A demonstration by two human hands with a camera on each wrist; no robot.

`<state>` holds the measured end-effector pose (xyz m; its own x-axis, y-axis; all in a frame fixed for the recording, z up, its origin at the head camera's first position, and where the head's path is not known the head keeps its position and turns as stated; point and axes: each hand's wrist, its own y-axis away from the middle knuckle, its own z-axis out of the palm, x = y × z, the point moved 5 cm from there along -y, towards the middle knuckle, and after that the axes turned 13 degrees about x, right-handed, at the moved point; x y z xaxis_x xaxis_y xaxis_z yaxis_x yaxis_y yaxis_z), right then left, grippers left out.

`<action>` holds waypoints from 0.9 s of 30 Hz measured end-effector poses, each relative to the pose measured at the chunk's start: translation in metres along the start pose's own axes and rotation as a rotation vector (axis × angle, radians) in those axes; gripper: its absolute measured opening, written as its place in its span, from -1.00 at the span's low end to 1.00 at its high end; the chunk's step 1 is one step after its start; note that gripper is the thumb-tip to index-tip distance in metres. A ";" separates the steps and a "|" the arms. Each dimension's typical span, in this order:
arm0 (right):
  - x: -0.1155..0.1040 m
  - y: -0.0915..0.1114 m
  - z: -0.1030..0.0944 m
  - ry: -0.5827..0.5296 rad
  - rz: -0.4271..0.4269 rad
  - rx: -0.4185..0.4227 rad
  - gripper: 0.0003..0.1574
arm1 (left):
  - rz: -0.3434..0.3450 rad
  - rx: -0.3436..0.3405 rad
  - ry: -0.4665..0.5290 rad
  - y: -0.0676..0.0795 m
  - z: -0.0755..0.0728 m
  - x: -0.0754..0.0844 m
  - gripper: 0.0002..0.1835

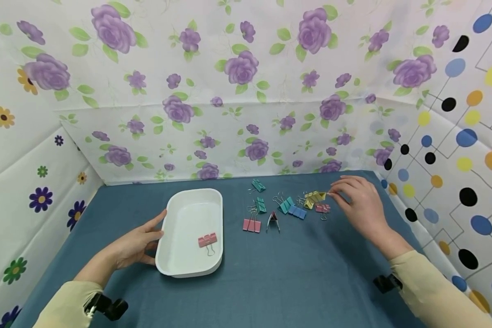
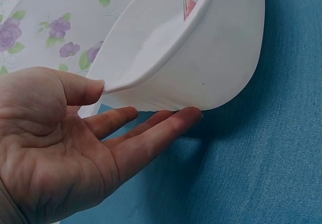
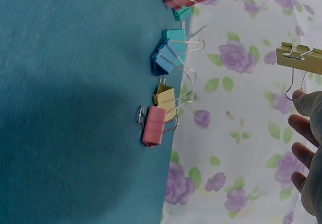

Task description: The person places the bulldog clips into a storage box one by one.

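Pinched by one wire handle, a yellow binder clip (image 3: 300, 58) hangs from the thumb and fingertips of my right hand (image 1: 358, 207). In the head view it overlaps a second yellow binder clip (image 1: 309, 203) lying on the cloth. Close below my right fingers is a small pink binder clip (image 1: 322, 208). My left hand (image 2: 65, 138) rests against the outside of a white tray (image 1: 188, 266), thumb at its rim and fairly straight fingers along the wall's lower edge. A pink binder clip (image 1: 207, 240) lies in the tray.
Teal binder clips (image 1: 261, 205), a blue clip (image 1: 297, 212), a pink clip (image 1: 252, 225) and an upright dark red clip (image 1: 273, 217) are scattered right of the tray on the blue cloth (image 1: 287, 282). Flowered sheeting (image 1: 213, 150) rises behind; a dotted sheet (image 1: 447, 182) borders the right.
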<state>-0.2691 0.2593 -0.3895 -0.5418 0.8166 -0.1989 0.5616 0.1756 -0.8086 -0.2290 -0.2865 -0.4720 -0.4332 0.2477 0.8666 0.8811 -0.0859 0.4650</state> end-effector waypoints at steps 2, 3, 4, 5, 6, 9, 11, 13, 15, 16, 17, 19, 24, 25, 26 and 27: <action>-0.004 -0.002 0.000 -0.002 0.002 0.000 -0.84 | 0.001 0.003 0.002 0.000 0.000 -0.001 -0.25; -0.005 -0.002 0.001 -0.003 0.001 0.000 -0.84 | 0.001 0.007 0.004 0.000 0.000 -0.001 -0.25; -0.007 -0.003 0.001 -0.004 0.000 0.001 -0.84 | 0.002 0.006 0.007 0.000 0.000 -0.001 -0.25; -0.009 -0.004 0.002 -0.008 -0.001 0.001 -0.84 | 0.003 0.005 0.011 0.000 0.000 -0.001 -0.25; -0.010 -0.005 0.002 -0.012 -0.003 0.002 -0.84 | 0.004 0.002 0.014 0.000 0.000 -0.001 -0.25; -0.015 -0.007 0.004 -0.023 -0.013 0.006 -0.84 | 0.006 -0.006 0.020 0.001 0.000 -0.002 -0.25; -0.018 -0.009 0.004 -0.033 -0.021 0.011 -0.84 | 0.010 -0.013 0.020 0.002 0.000 -0.002 -0.24; -0.021 -0.010 0.005 -0.040 -0.029 0.019 -0.83 | 0.013 -0.016 0.018 0.002 0.000 -0.003 -0.24; -0.023 -0.012 0.006 -0.051 -0.038 0.025 -0.83 | 0.011 -0.011 0.021 0.001 0.000 -0.004 -0.24; -0.024 -0.013 0.006 -0.059 -0.041 0.029 -0.82 | 0.012 -0.009 0.022 0.001 0.000 -0.004 -0.25; -0.025 -0.014 0.006 -0.065 -0.043 0.032 -0.82 | 0.011 -0.007 0.023 0.001 0.000 -0.004 -0.25; -0.027 -0.017 0.007 -0.079 -0.048 0.039 -0.82 | 0.009 -0.004 0.024 0.001 -0.001 -0.004 -0.25; -0.032 -0.022 0.011 -0.093 -0.061 0.049 -0.83 | 0.007 0.003 0.022 0.001 -0.001 -0.003 -0.25; -0.033 -0.024 0.012 -0.094 -0.062 0.051 -0.83 | 0.007 0.004 0.023 0.000 -0.001 -0.003 -0.25; -0.034 -0.025 0.013 -0.095 -0.063 0.051 -0.83 | 0.008 0.005 0.024 0.000 -0.001 -0.002 -0.24; -0.035 -0.026 0.014 -0.095 -0.064 0.051 -0.82 | 0.009 0.004 0.024 0.000 0.000 -0.002 -0.24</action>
<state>-0.2740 0.2186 -0.3696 -0.6335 0.7486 -0.1955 0.4928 0.1955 -0.8479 -0.2285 -0.2871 -0.4733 -0.4295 0.2237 0.8749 0.8858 -0.0842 0.4564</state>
